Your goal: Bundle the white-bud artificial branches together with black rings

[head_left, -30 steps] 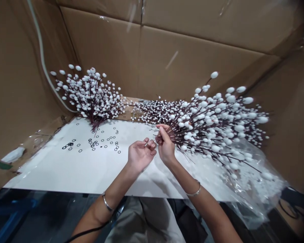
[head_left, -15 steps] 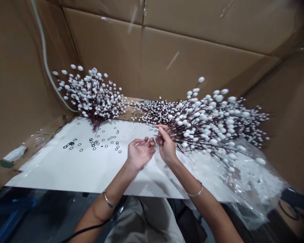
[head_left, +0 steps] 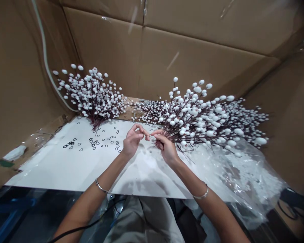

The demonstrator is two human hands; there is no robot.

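My right hand (head_left: 167, 147) is closed around the thin brown stem ends of a bunch of artificial white berry stems (head_left: 192, 116), whose heads fan out up and to the right. Thumb and forefinger of that hand point left, toward my left hand (head_left: 132, 140). My left hand is just left of the stem ends, its fingertips pinched and close to the right fingertips. Whatever lies between them is too fine to make out. Several small black rings (head_left: 93, 143) lie scattered on the white board (head_left: 66, 172) to the left.
A second berry bunch (head_left: 93, 94) stands at the back left against the cardboard wall (head_left: 103, 44). More berry stems (head_left: 154, 109) lie at the back and right. Clear plastic wrap (head_left: 253, 182) covers the board's right end. A pale cable (head_left: 44, 50) hangs at left.
My left hand has drawn up and to the left, its curled fingers now pinched. The bunch in my right hand has turned, its heads shifting leftward.
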